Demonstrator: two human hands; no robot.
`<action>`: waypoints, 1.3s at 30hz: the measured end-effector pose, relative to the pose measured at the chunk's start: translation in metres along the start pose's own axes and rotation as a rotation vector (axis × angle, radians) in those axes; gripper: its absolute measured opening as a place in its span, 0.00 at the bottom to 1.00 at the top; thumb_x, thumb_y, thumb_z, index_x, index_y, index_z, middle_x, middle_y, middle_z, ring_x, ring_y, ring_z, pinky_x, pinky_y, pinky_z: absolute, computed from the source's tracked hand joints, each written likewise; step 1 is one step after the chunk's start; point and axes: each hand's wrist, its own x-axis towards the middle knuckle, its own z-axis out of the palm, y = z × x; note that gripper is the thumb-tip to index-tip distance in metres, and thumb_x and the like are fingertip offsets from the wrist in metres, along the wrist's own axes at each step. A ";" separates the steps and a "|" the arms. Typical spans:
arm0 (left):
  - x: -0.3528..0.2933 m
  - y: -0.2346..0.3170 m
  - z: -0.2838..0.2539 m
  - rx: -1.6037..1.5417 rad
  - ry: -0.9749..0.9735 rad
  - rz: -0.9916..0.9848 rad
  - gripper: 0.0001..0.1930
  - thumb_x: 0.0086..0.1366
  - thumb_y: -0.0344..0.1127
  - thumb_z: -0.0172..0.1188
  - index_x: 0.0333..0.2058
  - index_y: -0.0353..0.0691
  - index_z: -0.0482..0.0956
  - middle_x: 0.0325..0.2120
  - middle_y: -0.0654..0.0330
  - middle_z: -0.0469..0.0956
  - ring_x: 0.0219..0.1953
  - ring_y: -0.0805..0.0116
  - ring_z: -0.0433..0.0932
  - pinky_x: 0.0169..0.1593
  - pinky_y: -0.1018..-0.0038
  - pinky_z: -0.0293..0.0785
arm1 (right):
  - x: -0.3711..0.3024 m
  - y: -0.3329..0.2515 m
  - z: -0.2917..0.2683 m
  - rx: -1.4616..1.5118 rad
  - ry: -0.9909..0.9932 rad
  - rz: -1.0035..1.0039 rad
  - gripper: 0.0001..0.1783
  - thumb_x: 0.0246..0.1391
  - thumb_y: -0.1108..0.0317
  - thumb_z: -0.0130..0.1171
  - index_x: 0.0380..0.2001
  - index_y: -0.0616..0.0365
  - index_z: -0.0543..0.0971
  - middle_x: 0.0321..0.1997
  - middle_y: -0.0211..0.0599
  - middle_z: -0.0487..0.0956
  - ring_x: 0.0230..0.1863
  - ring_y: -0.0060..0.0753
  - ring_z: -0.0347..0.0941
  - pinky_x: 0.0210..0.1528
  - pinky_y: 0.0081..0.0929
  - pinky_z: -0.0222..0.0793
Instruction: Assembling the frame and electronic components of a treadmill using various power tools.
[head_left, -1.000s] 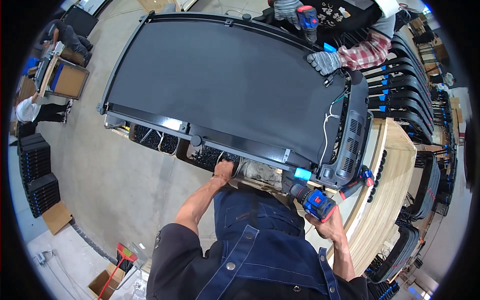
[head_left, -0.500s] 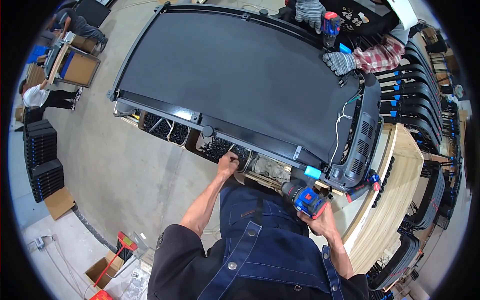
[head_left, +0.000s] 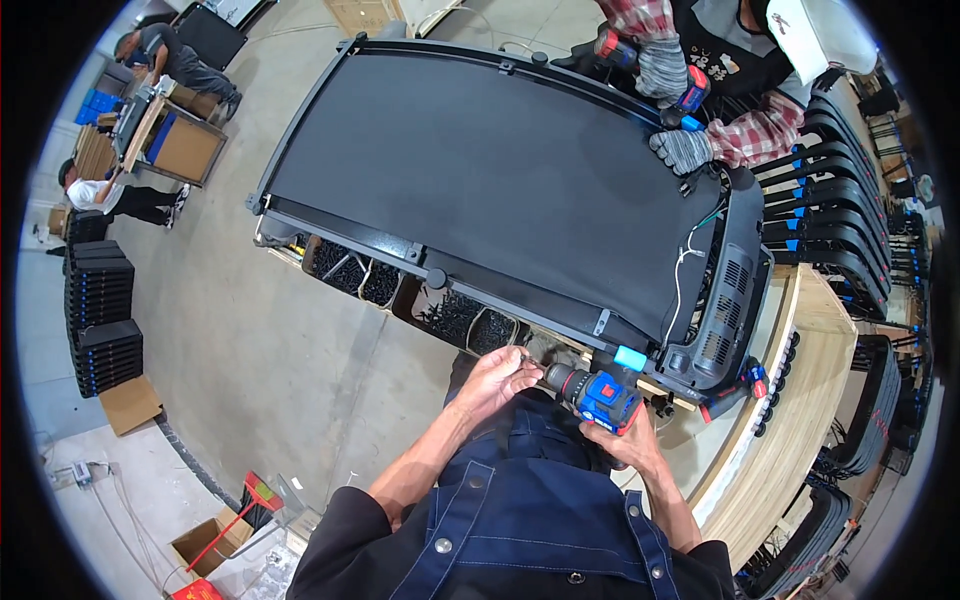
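The left hand [head_left: 492,380] went from the parts bin [head_left: 402,300] to the cordless drill [head_left: 603,397], pinching a tiny piece [head_left: 533,363] by its tip. The right hand [head_left: 628,440] wraps its handle, near the treadmill [head_left: 500,160]. Driving hasn't started.

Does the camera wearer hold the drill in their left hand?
No, the right hand grips the drill, the left hand near its tip.

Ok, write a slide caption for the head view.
Left hand close to the front end of a blue-and-red power drill gripped in the right hand, beside a long black deck.
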 end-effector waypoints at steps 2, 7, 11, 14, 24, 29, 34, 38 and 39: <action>-0.001 0.003 0.007 -0.009 -0.014 -0.005 0.11 0.74 0.38 0.55 0.45 0.35 0.76 0.40 0.53 0.81 0.43 0.61 0.85 0.46 0.71 0.85 | -0.004 0.007 0.004 0.037 0.026 -0.015 0.18 0.44 0.71 0.71 0.40 0.63 0.79 0.34 0.32 0.81 0.35 0.26 0.76 0.44 0.29 0.75; -0.002 0.006 0.022 0.011 -0.039 0.010 0.10 0.73 0.36 0.57 0.43 0.35 0.76 0.40 0.52 0.82 0.41 0.64 0.85 0.46 0.73 0.86 | -0.010 0.005 0.008 0.142 0.069 -0.049 0.17 0.43 0.72 0.71 0.39 0.62 0.79 0.34 0.32 0.82 0.36 0.26 0.77 0.44 0.28 0.74; -0.002 0.006 0.038 0.180 -0.013 0.058 0.11 0.74 0.38 0.56 0.44 0.35 0.75 0.39 0.53 0.82 0.40 0.66 0.84 0.45 0.72 0.85 | -0.019 0.008 0.008 0.072 0.122 -0.094 0.15 0.44 0.72 0.72 0.38 0.61 0.81 0.35 0.33 0.83 0.37 0.27 0.79 0.45 0.28 0.75; 0.002 0.000 0.049 0.469 0.030 0.147 0.13 0.75 0.40 0.55 0.45 0.34 0.75 0.37 0.55 0.81 0.38 0.67 0.83 0.45 0.70 0.84 | -0.030 0.010 0.008 0.036 0.152 -0.068 0.15 0.45 0.70 0.72 0.38 0.60 0.82 0.36 0.33 0.84 0.38 0.26 0.80 0.45 0.28 0.76; 0.025 -0.022 0.096 0.141 -0.236 -0.281 0.21 0.76 0.48 0.52 0.50 0.32 0.75 0.42 0.52 0.81 0.45 0.63 0.83 0.51 0.70 0.81 | -0.032 -0.038 -0.035 -0.347 0.294 0.051 0.15 0.43 0.73 0.69 0.37 0.61 0.81 0.34 0.38 0.83 0.35 0.29 0.80 0.41 0.30 0.75; 0.043 -0.032 0.098 -0.047 -0.240 -0.359 0.20 0.75 0.47 0.53 0.51 0.34 0.76 0.44 0.53 0.81 0.48 0.63 0.81 0.54 0.70 0.79 | -0.002 -0.073 -0.065 -0.665 0.180 0.103 0.20 0.45 0.70 0.67 0.44 0.59 0.81 0.32 0.51 0.83 0.37 0.57 0.81 0.40 0.41 0.76; 0.054 -0.032 0.086 -0.106 -0.185 -0.393 0.20 0.75 0.48 0.53 0.50 0.34 0.77 0.43 0.54 0.81 0.46 0.64 0.81 0.53 0.70 0.79 | 0.026 -0.092 -0.066 -0.786 0.099 0.133 0.20 0.45 0.71 0.66 0.44 0.59 0.80 0.32 0.53 0.82 0.38 0.60 0.80 0.41 0.44 0.76; 0.057 -0.023 0.087 -0.037 -0.155 -0.413 0.19 0.74 0.48 0.56 0.45 0.34 0.77 0.40 0.56 0.81 0.42 0.64 0.83 0.49 0.71 0.82 | 0.043 -0.115 -0.065 -0.863 0.024 0.241 0.20 0.43 0.72 0.66 0.44 0.59 0.79 0.31 0.52 0.83 0.37 0.60 0.80 0.41 0.46 0.76; 0.058 -0.018 0.088 -0.046 -0.157 -0.419 0.19 0.74 0.48 0.56 0.45 0.34 0.77 0.40 0.56 0.81 0.42 0.64 0.83 0.49 0.71 0.82 | 0.047 -0.122 -0.065 -0.882 0.004 0.293 0.21 0.42 0.72 0.66 0.45 0.59 0.79 0.31 0.52 0.83 0.37 0.60 0.80 0.41 0.46 0.76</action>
